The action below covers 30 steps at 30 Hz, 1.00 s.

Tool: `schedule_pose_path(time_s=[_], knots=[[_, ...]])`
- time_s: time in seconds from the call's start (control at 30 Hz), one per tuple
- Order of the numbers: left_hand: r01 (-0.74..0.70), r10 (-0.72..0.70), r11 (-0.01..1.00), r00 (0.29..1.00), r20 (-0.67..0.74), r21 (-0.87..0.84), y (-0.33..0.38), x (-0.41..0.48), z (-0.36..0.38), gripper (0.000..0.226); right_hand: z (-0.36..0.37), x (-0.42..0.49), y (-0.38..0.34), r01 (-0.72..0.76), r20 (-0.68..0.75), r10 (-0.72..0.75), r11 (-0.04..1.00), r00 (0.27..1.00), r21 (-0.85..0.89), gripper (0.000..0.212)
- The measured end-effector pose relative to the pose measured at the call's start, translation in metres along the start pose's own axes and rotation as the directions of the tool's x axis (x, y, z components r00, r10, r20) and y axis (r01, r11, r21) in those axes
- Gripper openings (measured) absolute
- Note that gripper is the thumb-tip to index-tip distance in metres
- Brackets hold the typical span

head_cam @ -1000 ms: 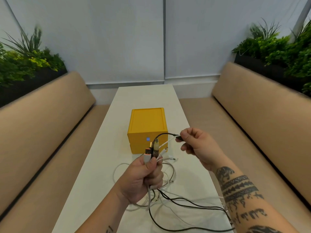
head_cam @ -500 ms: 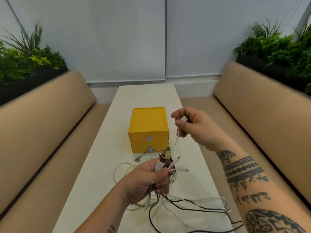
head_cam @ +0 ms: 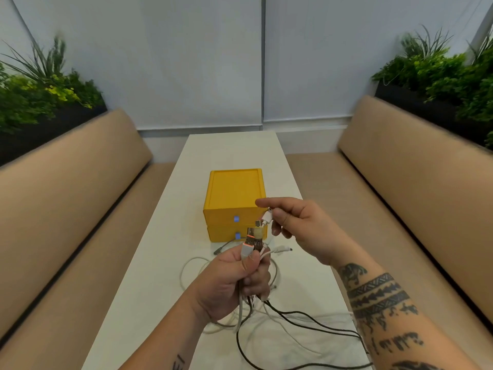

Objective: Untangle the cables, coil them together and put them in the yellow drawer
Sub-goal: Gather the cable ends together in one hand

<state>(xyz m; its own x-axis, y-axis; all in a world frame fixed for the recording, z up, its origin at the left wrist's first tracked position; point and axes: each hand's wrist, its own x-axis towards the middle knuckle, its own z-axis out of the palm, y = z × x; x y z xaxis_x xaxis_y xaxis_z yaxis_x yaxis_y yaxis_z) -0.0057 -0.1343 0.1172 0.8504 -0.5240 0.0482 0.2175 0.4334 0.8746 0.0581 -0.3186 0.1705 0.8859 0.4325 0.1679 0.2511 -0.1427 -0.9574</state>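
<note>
The yellow drawer (head_cam: 234, 193) looks like smooth matt plastic, the table (head_cam: 165, 236) under it smooth white, the cables (head_cam: 241, 316) before it smooth-sheathed, and the benches (head_cam: 66, 209) flanking it matt tan upholstery.

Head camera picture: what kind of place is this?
Probably a seating booth in an office or café: tan padded benches flank a narrow white table, with planters of greenery behind.
</note>
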Motion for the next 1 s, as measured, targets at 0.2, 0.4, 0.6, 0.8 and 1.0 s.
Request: schedule_pose_path(time_s=[0.2,0.4,0.6,0.8,1.0], knots=[[-0.011,0.011,1.000,1.000,-0.018,-0.006,-0.003,0.001,0.000,0.034,0.002,-0.001,0.007,-0.002,0.078,0.008,0.997,0.997,-0.073,0.013],[-0.009,0.033,0.989,0.987,0.158,-0.151,-0.003,-0.001,-0.007,0.025,-0.011,-0.001,0.015,-0.009,-0.051,0.005,0.997,0.999,-0.077,0.018],[-0.009,0.099,0.942,0.963,0.252,-0.336,0.009,-0.003,-0.010,0.016,-0.002,-0.015,0.045,-0.231,0.262,0.226,0.973,0.938,-0.011,0.033],[0.004,0.022,0.975,0.993,0.116,-0.222,0.006,-0.010,-0.016,0.024,-0.009,-0.005,0.033,-0.236,-0.084,0.268,0.932,0.960,0.274,0.017],[0.186,-0.168,0.973,0.976,-0.136,0.137,0.005,-0.008,0.002,0.034,-0.012,0.012,-0.010,-0.089,-0.362,0.204,0.947,0.909,0.310,0.016]])
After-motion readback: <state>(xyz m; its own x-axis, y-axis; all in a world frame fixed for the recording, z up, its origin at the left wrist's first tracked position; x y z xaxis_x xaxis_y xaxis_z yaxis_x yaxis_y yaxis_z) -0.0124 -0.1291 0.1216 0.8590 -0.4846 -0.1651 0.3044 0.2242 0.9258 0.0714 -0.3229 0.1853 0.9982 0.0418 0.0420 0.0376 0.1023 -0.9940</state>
